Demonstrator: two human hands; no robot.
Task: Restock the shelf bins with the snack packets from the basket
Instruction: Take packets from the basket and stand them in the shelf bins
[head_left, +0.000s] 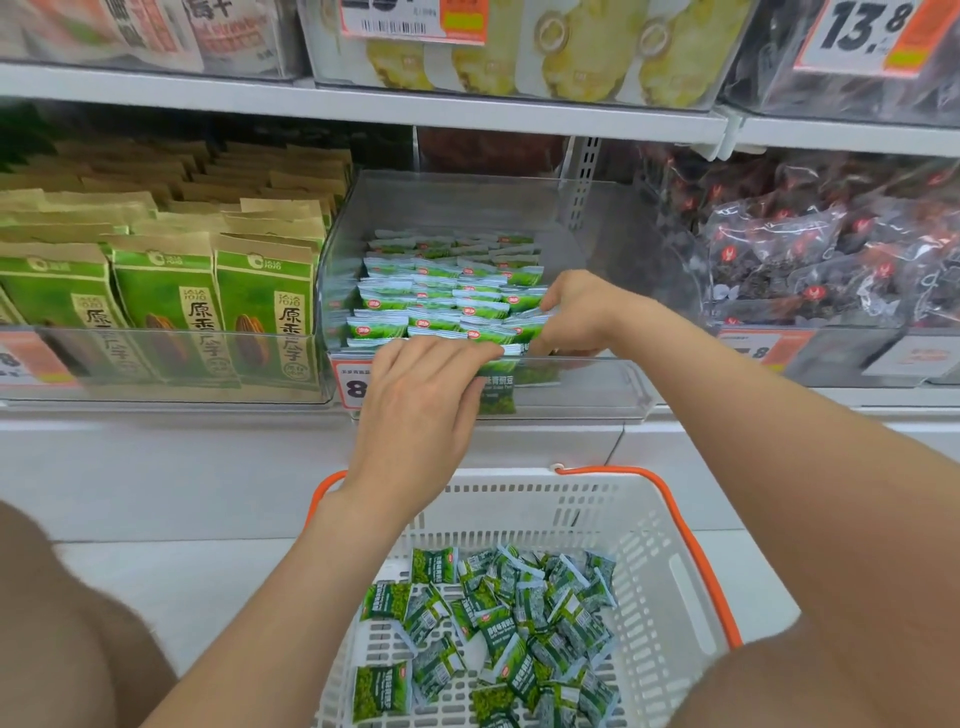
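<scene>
A clear shelf bin holds rows of small green snack packets standing upright on its left side. My left hand is at the bin's front wall, its fingers around the front row of packets. Over the bin's front right, my right hand pinches the packets at the right end of the front rows. Below, a white basket with orange handles holds several loose green packets.
Left of the bin stands a bin of tall green-and-kraft seed bags. To the right is a bin of dark wrapped snacks. An upper shelf carries more bins with price tags. My knees frame the basket.
</scene>
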